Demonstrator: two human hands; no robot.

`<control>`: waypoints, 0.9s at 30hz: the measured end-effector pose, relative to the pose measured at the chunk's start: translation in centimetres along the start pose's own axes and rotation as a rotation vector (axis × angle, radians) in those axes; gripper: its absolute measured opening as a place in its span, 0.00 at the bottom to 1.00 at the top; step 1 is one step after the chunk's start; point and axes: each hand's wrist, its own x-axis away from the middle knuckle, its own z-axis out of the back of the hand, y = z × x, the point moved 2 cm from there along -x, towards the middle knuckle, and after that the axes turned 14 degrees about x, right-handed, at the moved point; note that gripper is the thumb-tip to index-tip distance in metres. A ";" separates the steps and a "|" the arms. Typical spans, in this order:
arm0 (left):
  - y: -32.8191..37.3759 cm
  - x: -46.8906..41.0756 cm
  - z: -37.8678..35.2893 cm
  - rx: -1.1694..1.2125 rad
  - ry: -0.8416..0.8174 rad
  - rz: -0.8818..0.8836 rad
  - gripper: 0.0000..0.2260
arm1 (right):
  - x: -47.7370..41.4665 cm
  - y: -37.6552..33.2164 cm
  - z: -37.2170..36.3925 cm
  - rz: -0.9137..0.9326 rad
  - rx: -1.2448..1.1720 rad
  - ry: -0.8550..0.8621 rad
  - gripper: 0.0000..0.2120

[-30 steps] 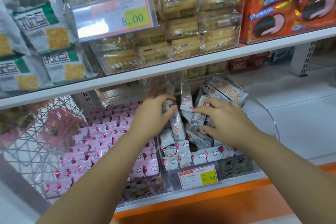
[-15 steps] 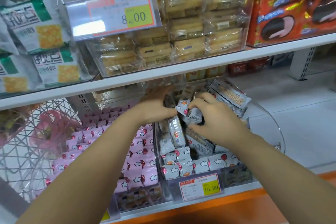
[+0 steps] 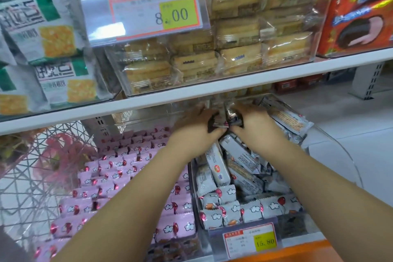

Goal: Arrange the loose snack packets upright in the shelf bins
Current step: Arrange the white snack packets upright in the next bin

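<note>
Both your hands grip packets at the back of the clear plastic bin.
Your left hand and right hand curl their fingers round a blurred bundle of small white foil snack packets, under the white shelf edge. The loose packets below lie tilted, long axes front to back; the front row stands upright.

Glossy plastic-film snack packets fill a clear, smooth plastic bin beside a metal wire basket.
</note>
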 end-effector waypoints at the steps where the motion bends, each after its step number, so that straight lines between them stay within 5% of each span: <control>1: 0.5 -0.1 -0.2 -0.008 -0.014 0.001 0.27 | -0.1 0.1 -0.2 -0.005 0.027 0.002 0.20; 11: 1.6 0.3 0.1 -0.015 -0.090 0.027 0.34 | 0.0 1.0 1.2 -0.030 -0.012 -0.029 0.22; 22: 3.5 5.9 1.9 0.121 -0.008 -0.162 0.21 | 6.2 2.4 6.4 0.052 -0.206 -0.257 0.16; 27: 6.6 8.1 2.3 0.356 -0.333 -0.171 0.16 | 11.0 2.9 6.6 0.185 -0.145 -0.415 0.31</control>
